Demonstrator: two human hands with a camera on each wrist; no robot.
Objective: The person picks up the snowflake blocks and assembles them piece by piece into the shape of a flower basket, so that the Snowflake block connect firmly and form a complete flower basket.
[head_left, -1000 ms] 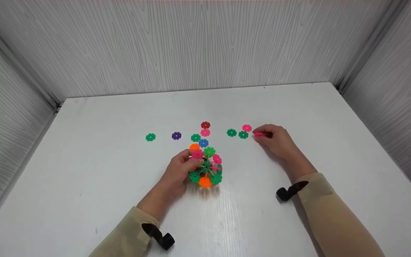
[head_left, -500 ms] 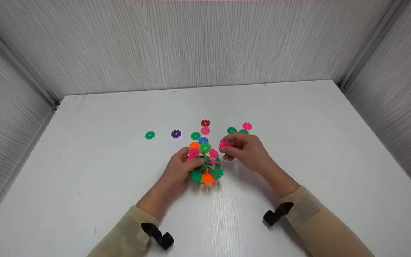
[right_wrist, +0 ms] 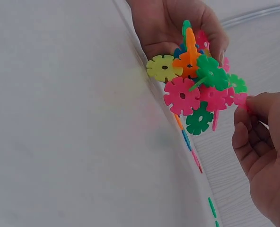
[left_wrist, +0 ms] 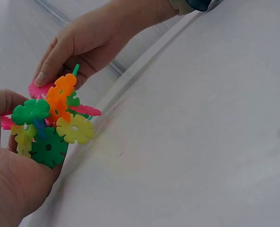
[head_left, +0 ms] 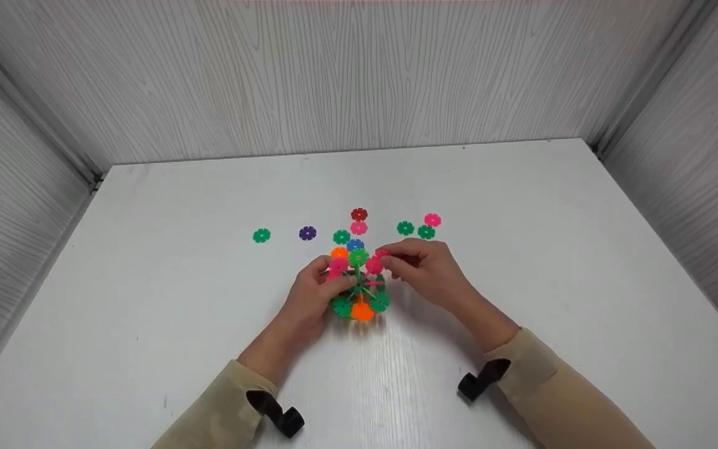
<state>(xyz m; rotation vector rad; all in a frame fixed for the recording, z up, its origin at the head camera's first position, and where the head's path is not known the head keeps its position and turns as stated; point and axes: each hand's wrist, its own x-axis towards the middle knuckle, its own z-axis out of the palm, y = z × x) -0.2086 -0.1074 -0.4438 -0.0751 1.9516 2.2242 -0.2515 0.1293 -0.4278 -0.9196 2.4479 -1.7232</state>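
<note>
My left hand (head_left: 307,295) grips a cluster of interlocked plastic snowflake discs (head_left: 359,285) in green, pink, orange, yellow and blue, with the thumb over its near face. My right hand (head_left: 427,274) pinches a pink snowflake disc (head_left: 383,254) between thumb and fingertips, right at the upper right edge of the cluster, where it overlaps another pink disc. In the right wrist view, this pink disc (right_wrist: 240,100) is mostly covered by the fingertips. A yellow disc (left_wrist: 74,128) and a dark green disc (left_wrist: 49,147) show on the cluster's underside in the left wrist view.
Beyond the hands on the white table (head_left: 178,280) lie loose discs: green (head_left: 262,235), purple (head_left: 308,233), red (head_left: 359,214), pink (head_left: 359,228) and blue (head_left: 355,246). To the right are two green discs (head_left: 405,228) and a pink one (head_left: 432,219). Panelled walls (head_left: 346,75) enclose the table.
My right hand has brought the pink disc leftward from the loose discs on the right to the edge of the cluster. The left hand has stayed in place, with the cluster turned slightly.
</note>
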